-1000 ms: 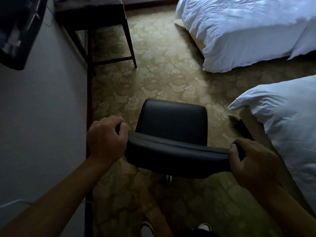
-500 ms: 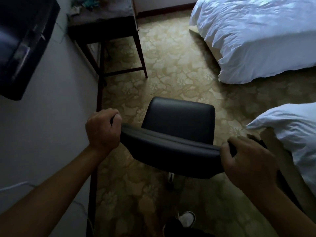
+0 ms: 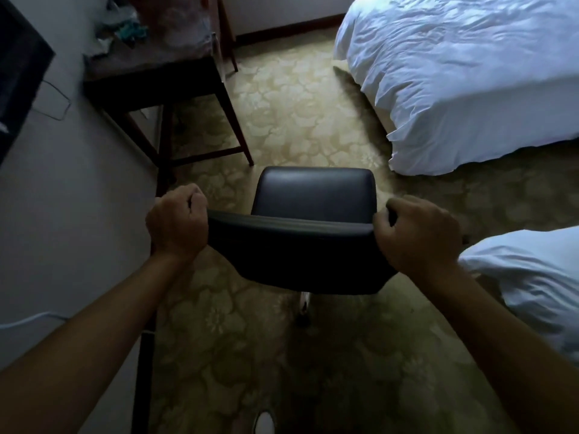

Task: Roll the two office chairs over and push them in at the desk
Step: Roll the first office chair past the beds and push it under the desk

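Black leatherette covers the padded office chair [image 3: 313, 214] we are wheeling over the patterned beige carpet [image 3: 297, 98], short of the dark wooden desk [image 3: 150, 83] standing ahead and to the left against the wall. Our left hand [image 3: 177, 223] and right hand [image 3: 416, 233] each clamp an end of the backrest's top edge, fingers [image 3: 195, 198] curled tight over it. We judge this the first chair's rolling step; next we must steer left, between the desk's legs, clear of the white-sheeted bed [image 3: 470, 83]. The tabletop is cluttered. No second chair shows.
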Demonstrator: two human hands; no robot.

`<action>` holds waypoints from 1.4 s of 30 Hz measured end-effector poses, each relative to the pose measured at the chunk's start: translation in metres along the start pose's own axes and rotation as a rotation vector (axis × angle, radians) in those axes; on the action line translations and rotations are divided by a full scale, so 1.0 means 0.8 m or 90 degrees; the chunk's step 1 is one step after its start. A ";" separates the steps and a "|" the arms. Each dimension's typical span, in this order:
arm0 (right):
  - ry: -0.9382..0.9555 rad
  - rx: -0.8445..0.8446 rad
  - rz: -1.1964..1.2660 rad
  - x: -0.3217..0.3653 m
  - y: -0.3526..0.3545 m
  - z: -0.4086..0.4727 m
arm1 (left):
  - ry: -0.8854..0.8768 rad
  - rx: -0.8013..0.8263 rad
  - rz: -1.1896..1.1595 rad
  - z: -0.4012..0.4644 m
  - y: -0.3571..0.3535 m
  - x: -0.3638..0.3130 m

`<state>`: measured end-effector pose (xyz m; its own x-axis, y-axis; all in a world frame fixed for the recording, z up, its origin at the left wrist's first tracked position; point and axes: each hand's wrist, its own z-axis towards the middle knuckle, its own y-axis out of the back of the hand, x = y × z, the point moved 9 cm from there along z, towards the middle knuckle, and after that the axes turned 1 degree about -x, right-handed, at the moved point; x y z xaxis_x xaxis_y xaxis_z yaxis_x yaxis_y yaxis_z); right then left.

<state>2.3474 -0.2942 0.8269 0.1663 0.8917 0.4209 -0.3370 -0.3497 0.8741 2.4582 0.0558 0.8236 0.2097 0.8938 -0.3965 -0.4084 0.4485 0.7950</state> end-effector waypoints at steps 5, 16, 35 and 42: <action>0.021 -0.028 -0.024 -0.022 -0.015 0.102 | 0.031 -0.032 -0.008 0.082 -0.052 -0.012; 0.074 -0.071 -0.069 -0.100 -0.050 0.348 | 0.097 0.031 -0.030 0.256 -0.171 -0.103; 0.281 0.065 -0.003 -0.212 -0.095 0.790 | 0.200 0.067 0.098 0.490 -0.384 -0.253; 0.331 0.115 -0.031 -0.229 -0.131 0.928 | 0.183 0.312 0.161 0.577 -0.485 -0.255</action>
<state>3.0402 -0.6339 0.8385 -0.3178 0.9161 0.2443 -0.1683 -0.3081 0.9363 2.9837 -0.3029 0.8080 -0.1153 0.9682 -0.2221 0.0554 0.2295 0.9717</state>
